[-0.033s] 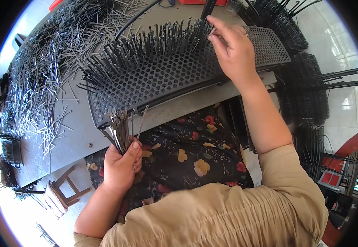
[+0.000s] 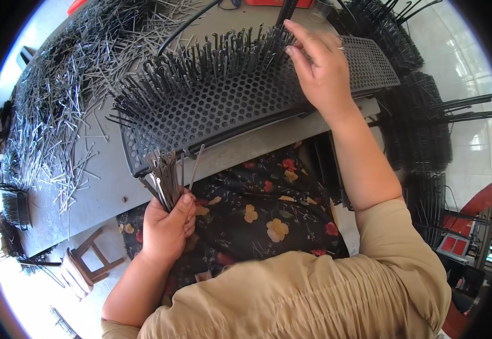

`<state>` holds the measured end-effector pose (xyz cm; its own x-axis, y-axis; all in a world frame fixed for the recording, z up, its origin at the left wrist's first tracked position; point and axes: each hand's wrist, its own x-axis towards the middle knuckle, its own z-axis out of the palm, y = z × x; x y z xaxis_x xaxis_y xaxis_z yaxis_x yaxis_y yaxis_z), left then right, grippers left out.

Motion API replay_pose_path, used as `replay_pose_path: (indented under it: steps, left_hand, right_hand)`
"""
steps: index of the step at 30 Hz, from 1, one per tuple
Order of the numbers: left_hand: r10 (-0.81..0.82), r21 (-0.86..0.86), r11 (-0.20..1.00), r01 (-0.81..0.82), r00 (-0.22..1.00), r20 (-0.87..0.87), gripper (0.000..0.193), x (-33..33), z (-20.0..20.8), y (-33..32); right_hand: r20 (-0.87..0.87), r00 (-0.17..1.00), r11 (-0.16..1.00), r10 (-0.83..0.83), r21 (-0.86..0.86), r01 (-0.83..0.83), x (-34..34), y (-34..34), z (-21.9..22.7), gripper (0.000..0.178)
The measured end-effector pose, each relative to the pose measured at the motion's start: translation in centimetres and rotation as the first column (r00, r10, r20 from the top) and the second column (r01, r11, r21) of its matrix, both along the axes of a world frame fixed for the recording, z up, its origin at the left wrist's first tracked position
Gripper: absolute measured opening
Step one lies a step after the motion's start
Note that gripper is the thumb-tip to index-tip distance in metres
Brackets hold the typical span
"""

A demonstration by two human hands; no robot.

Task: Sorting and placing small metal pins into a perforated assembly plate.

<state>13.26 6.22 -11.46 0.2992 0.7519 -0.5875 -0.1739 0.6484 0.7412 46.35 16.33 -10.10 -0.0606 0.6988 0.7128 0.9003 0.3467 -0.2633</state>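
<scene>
A bunch of thin dark metal pins (image 2: 164,175) with small looped ends is gripped upright in my left hand (image 2: 165,229), below the near edge of a black perforated panel (image 2: 223,107). One or two pins lean apart from the bunch. Over the right part of the panel is my right hand (image 2: 322,70), its thumb and index finger apart and no object visible between them. Many similar standing pins (image 2: 218,56) fill the holes along the panel's far side, close to my right fingertips. The row of holes nearest me holds none at its middle.
Loose pins (image 2: 59,113) lie in a large heap across the left of the grey table (image 2: 102,192). Dark bristly stacks (image 2: 424,121) with long rods stand at the right. A wooden stool (image 2: 90,260) is at lower left, and a red container (image 2: 277,3) sits at the back.
My right fingers have shifted very slightly, and the small gap between thumb and index finger looks emptier. My left hand and the pins in it stay put.
</scene>
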Motion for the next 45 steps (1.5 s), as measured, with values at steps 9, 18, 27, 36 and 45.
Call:
replay_pose_path:
  steps: [9,18,27,36,45]
  left_hand:
    - [-0.030,-0.009,1.000,0.030,0.999,-0.029,0.010,0.5,0.2,0.8]
    - [-0.153,-0.132,0.966,0.220,0.908,0.391,0.013,2.8,1.5,2.4]
    - [-0.171,0.003,0.985,0.173,0.969,0.180,0.011,1.9,0.3,1.9]
    - [-0.107,0.042,0.994,0.104,0.991,0.083,0.012,2.8,0.6,1.1]
    - [-0.167,0.035,0.985,0.167,0.986,-0.012,0.011,2.8,0.3,1.4]
  right_hand:
    - [0.214,0.976,0.985,0.036,0.159,-0.071,-0.5,-0.8,0.3,0.022]
    - [-0.994,0.112,0.540,-0.013,-0.101,-0.835,-9.6,-7.2,-0.5,0.022]
    - [-0.840,0.482,0.919,0.250,0.049,-0.391,-3.0,-3.7,2.5,0.019]
    - [-0.356,0.920,0.969,0.166,0.230,-0.085,-0.1,-0.6,-0.2,0.030]
    - [-0.385,0.918,0.993,0.095,0.097,-0.062,-1.2,-0.3,0.9,0.020]
